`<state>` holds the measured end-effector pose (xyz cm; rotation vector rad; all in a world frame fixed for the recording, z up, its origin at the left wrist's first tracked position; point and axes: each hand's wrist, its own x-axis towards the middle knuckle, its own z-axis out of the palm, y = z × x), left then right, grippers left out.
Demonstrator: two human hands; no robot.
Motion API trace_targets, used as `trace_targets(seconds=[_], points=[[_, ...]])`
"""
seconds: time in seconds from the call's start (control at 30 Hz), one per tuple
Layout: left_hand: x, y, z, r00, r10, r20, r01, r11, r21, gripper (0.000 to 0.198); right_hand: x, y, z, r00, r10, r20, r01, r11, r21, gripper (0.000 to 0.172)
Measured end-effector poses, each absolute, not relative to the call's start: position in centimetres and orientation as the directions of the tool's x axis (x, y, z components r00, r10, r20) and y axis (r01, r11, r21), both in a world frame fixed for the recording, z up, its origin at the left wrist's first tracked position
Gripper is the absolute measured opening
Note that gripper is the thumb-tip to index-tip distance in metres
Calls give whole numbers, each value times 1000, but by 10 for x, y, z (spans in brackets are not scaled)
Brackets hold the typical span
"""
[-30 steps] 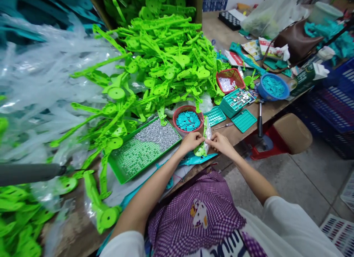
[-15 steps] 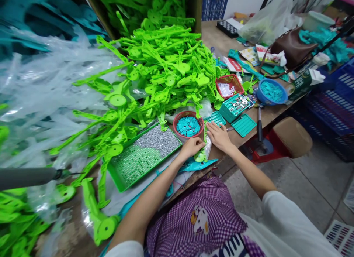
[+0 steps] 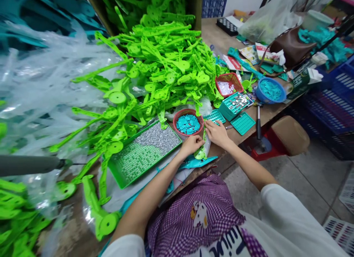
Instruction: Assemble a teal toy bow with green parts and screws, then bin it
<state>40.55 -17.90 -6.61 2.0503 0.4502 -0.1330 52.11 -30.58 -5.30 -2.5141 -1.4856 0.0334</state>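
A lime-green plastic part (image 3: 200, 153) with a round end lies near the table's front edge, between my two hands. My left hand (image 3: 193, 144) is closed, its fingertips pinched at the side of this part; whatever they pinch is too small to make out. My right hand (image 3: 217, 133) rests at the upper end of the same part, fingers bent and pressed onto it. Just beyond the hands stands a round red basket (image 3: 177, 130) of flat turquoise pieces. A green tray (image 3: 129, 166) with many small silvery metal pieces lies left of my left hand.
A large heap of lime-green parts (image 3: 168, 72) covers the back. To the right are a turquoise box with metal discs (image 3: 231, 108), a turquoise grid tray (image 3: 243, 124), a hammer (image 3: 258, 127) and a blue bowl (image 3: 282, 98). An electric screwdriver (image 3: 30, 165) juts in from the left.
Both hands stay at the lime-green part with only slight finger shifts. The whole view has moved a little.
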Motion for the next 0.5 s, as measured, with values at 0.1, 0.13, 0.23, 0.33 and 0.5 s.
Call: trace_targets(seconds=[0.1, 0.13, 0.23, 0.33, 0.5], points=[[406, -179, -66, 928, 260, -269, 362, -443, 820, 21, 524, -309, -57, 515, 852, 99, 843, -482, -240, 40], [406, -179, -66, 928, 260, -266, 359, -444, 821, 21, 524, -310, -59, 537, 837, 104, 828, -500, -255, 40], [406, -180, -66, 928, 268, -258, 356, -442, 823, 21, 523, -313, -67, 590, 801, 104, 783, -535, -318, 42], [406, -180, -68, 927, 277, -253, 355, -432, 829, 21, 521, -318, -67, 624, 774, 109, 733, -531, -426, 42], [404, -179, -73, 923, 292, -252, 357, -397, 846, 21, 498, -314, -35, 716, 606, 347, 630, -348, -694, 37]])
